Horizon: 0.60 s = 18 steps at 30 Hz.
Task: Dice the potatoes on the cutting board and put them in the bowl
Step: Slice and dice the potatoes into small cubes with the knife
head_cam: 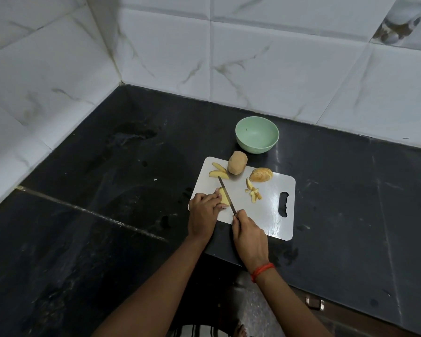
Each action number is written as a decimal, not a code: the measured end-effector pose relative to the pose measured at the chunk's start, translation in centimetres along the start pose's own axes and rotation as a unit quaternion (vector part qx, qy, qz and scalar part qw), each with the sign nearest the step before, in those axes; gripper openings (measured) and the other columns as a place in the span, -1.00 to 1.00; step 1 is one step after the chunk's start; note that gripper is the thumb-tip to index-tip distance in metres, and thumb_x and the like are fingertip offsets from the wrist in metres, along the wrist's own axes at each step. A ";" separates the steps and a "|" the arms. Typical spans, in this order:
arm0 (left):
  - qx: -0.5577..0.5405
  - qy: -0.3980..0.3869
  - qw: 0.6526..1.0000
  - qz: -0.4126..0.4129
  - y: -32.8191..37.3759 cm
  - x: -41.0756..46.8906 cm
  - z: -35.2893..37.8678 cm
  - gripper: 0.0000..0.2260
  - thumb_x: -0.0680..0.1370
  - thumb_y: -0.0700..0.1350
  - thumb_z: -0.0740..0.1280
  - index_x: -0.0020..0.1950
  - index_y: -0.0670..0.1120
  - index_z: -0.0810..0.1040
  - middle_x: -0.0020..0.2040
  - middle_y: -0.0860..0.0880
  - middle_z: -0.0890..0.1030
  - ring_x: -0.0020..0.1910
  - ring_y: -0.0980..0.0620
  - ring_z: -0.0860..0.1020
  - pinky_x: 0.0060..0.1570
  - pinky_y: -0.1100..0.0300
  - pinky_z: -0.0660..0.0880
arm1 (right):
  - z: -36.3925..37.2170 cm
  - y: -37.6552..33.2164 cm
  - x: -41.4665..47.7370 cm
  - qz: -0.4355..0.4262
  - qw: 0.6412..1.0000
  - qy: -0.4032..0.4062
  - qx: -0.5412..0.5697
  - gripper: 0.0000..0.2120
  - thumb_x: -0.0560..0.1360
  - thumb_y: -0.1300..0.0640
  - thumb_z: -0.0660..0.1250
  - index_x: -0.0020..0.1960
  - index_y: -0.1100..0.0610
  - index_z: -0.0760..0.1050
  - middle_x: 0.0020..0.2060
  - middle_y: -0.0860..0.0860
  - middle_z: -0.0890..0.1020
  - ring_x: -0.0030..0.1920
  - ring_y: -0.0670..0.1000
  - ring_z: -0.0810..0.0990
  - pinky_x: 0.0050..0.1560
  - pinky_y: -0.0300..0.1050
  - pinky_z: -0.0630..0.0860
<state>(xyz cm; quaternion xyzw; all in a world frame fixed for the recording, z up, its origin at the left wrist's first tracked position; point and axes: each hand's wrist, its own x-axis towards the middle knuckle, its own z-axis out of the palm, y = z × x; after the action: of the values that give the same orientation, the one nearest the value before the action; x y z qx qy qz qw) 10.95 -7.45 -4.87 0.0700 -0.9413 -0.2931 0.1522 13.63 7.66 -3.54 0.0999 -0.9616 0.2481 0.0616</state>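
The right hand [249,235] is closed around the handle of a knife [226,194], whose narrow blade runs up and to the left across the white cutting board [270,207], its edge laid against a pale potato slice [224,197]. The left hand [203,211] sits just to the left of the blade, fingers curled together and pressed down on that slice at the board's near left part. A red thread band [261,271] circles the right wrist. Farther up the board, beyond the knife tip, a few curved potato wedges [218,171] lie beside a whole unpeeled potato [237,162] that stands near the board's far edge. To the right of it rests a cut potato half [261,175], skin side up, and just below that a small heap of cut potato pieces [253,192]. The board's handle slot is at its right end. Just beyond the board's far edge stands a pale green bowl [257,138], with nothing visible inside. Everything sits on a dark stone countertop [107,215] with damp patches, which meets white marble-patterned wall tiles [265,57] in a corner at the upper left.
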 end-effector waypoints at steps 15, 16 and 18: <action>-0.002 -0.005 1.000 0.010 -0.3 0.2 0.2 -0.81 0.53 0.01 0.46 0.08 -0.04 0.73 0.16 0.12 0.69 0.05 0.04 0.47 0.00 0.26 0.16 | -0.1 -0.5 0.1 -0.009 0.999 -0.020 -0.039 -0.88 0.65 0.04 0.16 -0.04 0.05 0.31 -0.39 0.04 0.51 -0.49 0.18 0.49 -0.53 -0.07 0.31; -0.004 -0.004 1.000 0.008 -0.3 0.2 0.2 -0.81 0.53 0.01 0.46 0.07 -0.04 0.73 0.16 0.12 0.69 0.05 0.04 0.47 0.01 0.26 0.17 | 0.0 -0.6 0.1 -0.006 0.999 -0.019 -0.045 -0.88 0.65 0.05 0.18 -0.04 0.05 0.31 -0.39 0.03 0.50 -0.50 0.18 0.49 -0.54 -0.09 0.28; -0.007 -0.004 1.000 0.008 -0.2 0.2 0.2 -0.81 0.54 0.01 0.46 0.07 -0.04 0.73 0.17 0.12 0.68 0.05 0.04 0.46 0.01 0.26 0.16 | 0.0 -0.8 0.0 -0.003 0.998 -0.023 -0.056 -0.88 0.65 0.05 0.19 -0.04 0.06 0.33 -0.39 0.03 0.50 -0.51 0.16 0.48 -0.54 -0.12 0.25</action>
<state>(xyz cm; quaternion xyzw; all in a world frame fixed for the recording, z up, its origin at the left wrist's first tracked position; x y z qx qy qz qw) 10.72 -7.57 -5.06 0.0604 -0.9401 -0.2992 0.1517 13.79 6.98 -3.19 0.1048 -0.9749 0.1913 0.0454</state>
